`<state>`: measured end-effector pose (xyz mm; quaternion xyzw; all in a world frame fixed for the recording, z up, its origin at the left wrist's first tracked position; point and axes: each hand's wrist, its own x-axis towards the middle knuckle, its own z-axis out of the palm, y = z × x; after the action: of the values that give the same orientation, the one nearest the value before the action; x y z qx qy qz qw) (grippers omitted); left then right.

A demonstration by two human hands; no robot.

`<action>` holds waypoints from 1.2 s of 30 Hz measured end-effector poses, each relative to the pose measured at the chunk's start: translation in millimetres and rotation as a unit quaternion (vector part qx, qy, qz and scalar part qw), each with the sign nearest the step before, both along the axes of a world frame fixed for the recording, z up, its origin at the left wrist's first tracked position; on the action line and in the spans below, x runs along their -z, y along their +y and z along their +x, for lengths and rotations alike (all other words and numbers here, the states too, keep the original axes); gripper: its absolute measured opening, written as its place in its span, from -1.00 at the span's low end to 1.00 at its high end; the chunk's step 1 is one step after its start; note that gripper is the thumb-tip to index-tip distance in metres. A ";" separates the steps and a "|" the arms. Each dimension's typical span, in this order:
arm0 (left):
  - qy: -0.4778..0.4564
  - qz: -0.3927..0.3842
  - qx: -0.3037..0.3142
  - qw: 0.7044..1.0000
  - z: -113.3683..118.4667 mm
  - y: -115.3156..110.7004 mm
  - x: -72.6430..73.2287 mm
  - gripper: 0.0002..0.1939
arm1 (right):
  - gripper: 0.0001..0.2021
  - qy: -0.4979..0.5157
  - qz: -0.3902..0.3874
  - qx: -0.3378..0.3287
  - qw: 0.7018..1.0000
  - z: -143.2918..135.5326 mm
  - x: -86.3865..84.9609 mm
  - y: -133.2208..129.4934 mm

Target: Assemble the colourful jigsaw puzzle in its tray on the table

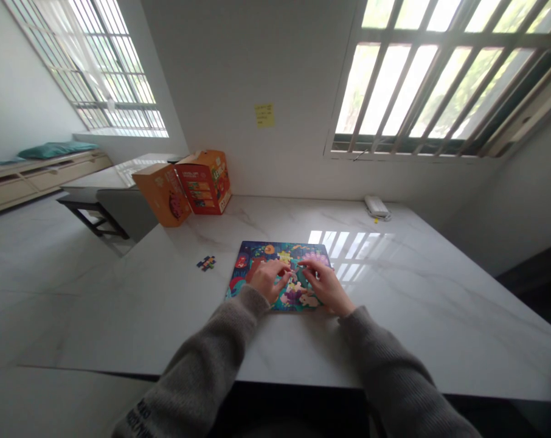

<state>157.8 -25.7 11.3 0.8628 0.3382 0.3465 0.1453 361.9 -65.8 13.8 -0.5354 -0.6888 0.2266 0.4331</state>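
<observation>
A colourful jigsaw puzzle [240,277] lies flat on the white table, with animal pictures such as a rabbit at its lower right. Over its middle is my left hand [270,280], thumb and forefinger brought together on what looks like a small puzzle piece [294,275]. My right hand [325,285] reaches in from the right above the puzzle, its thumb and forefinger apart and close to that same spot. A few loose puzzle pieces [207,263] lie together left of the puzzle.
Two orange-red boxes [206,182] stand at the table's back left. A white power strip [376,207] with its cord rests at the back right. The marbled table [416,304] meets a wall with a yellow note [264,115]. Barred windows let in light.
</observation>
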 end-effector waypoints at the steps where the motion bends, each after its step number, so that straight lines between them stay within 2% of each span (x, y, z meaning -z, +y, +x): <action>1: 0.019 -0.003 0.005 1.000 -3.8 3.6 3.0 -0.85 | -0.76 -0.040 -0.003 -0.010 0.999 2.7 -0.5 0.3; 4: 0.077 -0.010 0.044 0.996 -10.6 10.4 12.3 -0.81 | -0.75 -0.130 -0.005 -0.038 0.991 5.4 1.7 2.0; 7: 0.105 -0.008 0.045 0.993 -11.5 11.3 18.0 -0.78 | -0.75 -0.179 0.002 -0.040 0.983 5.5 8.8 6.5; 15: 0.127 -0.017 0.042 0.991 -11.6 10.4 17.0 -0.78 | -0.81 -0.219 0.032 -0.049 0.974 9.3 23.3 12.8; 23: 0.144 0.001 0.044 0.989 -12.9 5.4 14.1 -0.78 | -0.84 -0.232 0.077 -0.029 0.969 0.4 17.1 1.2; 27: 0.152 0.001 0.043 0.988 -12.8 4.0 13.4 -0.80 | -0.85 -0.230 0.070 -0.058 0.969 4.3 11.4 -5.6; 32: 0.152 -0.004 0.051 0.987 -13.8 3.6 13.8 -0.78 | -0.71 -0.254 0.048 -0.069 0.964 13.6 9.9 -11.1; 36: 0.149 -0.007 0.079 0.986 -15.9 2.1 14.7 -0.75 | -0.72 -0.266 0.056 -0.051 0.961 14.1 12.3 -10.4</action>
<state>141.9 -23.6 -3.4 0.9278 0.2889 0.1994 0.1265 376.1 -76.2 1.5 -0.5152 -0.8173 0.0586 0.2514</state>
